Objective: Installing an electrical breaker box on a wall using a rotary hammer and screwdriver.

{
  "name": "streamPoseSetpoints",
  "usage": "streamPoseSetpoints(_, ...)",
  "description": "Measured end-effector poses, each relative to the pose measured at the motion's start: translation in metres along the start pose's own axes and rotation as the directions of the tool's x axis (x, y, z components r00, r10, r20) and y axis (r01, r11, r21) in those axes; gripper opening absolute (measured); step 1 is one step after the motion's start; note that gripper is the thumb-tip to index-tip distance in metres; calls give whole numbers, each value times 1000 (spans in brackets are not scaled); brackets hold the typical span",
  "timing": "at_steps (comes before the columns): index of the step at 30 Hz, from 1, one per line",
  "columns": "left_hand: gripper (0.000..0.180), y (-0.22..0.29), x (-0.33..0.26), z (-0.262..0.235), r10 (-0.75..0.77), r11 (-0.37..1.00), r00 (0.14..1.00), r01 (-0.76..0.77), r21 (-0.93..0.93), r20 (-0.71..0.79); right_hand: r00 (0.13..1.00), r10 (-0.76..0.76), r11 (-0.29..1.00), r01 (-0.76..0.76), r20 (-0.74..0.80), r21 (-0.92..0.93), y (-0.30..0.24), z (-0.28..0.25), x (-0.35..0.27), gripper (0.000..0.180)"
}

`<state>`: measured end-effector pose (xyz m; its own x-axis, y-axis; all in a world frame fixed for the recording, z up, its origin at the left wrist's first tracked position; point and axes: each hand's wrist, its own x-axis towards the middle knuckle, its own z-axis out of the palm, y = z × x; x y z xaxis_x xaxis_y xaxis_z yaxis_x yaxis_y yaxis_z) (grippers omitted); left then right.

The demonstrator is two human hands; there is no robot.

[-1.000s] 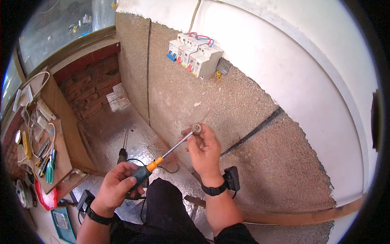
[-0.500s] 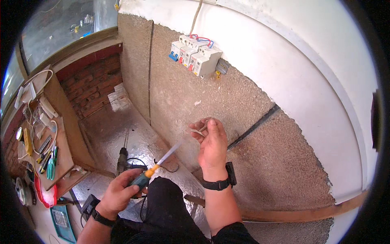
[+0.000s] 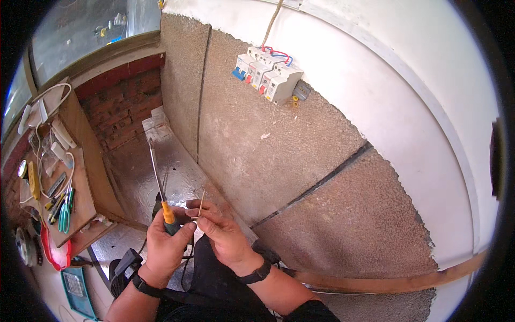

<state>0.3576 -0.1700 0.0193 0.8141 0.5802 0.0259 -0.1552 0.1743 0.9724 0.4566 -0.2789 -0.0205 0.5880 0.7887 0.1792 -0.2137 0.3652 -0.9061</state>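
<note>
My left hand [image 3: 163,244] is wrapped round a screwdriver [image 3: 169,213] with a yellow and dark green handle, its long metal shaft pointing up and away. Close beside it, my right hand [image 3: 228,236] pinches a thin, light-coloured stick-like piece [image 3: 201,204] that stands up between thumb and fingers. What exactly this piece is, I cannot tell. The fingertips of the two hands come close together over my dark trouser leg. Ahead on the wall, a row of white circuit breakers [image 3: 268,75] has red and blue wires along its top.
On the left, a wooden shelf unit [image 3: 86,198] carries green-handled scissors [image 3: 65,217], other tools and white cables. Below it are a red tray [image 3: 55,252] and a teal tray [image 3: 78,292]. A wooden rail [image 3: 397,282] runs along the lower right wall.
My right hand has come down and left, from in front of the wall to beside my left hand. The screwdriver has swung from pointing right to pointing upward.
</note>
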Motion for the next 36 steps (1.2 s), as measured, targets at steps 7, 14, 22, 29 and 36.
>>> streamPoseSetpoints(7, 29, -2, 0, -6, -112, 990, 993, 108, -86, -38, 995, 97, 994, -96, -12, 55, 3, 20, 3, 34)
streamPoseSetpoints(14, 27, -10, 2, -31, -267, 957, 963, 270, -103, 43, 953, 302, 896, -284, 2, 340, 8, 25, 5, 29)
streamPoseSetpoints(22, 18, -26, -4, -49, -204, 863, 947, 293, -412, 247, 951, 299, 814, -298, 79, 498, 21, 22, 8, 25)
streamPoseSetpoints(29, 14, -17, -6, -47, -206, 825, 958, 281, -490, 201, 928, 325, 809, -372, 181, 455, 16, 22, 13, 27)
streamPoseSetpoints(36, 17, -7, -8, -58, -149, 860, 971, 221, -460, 187, 938, 116, 925, 17, -326, 379, -21, -36, 77, 26)
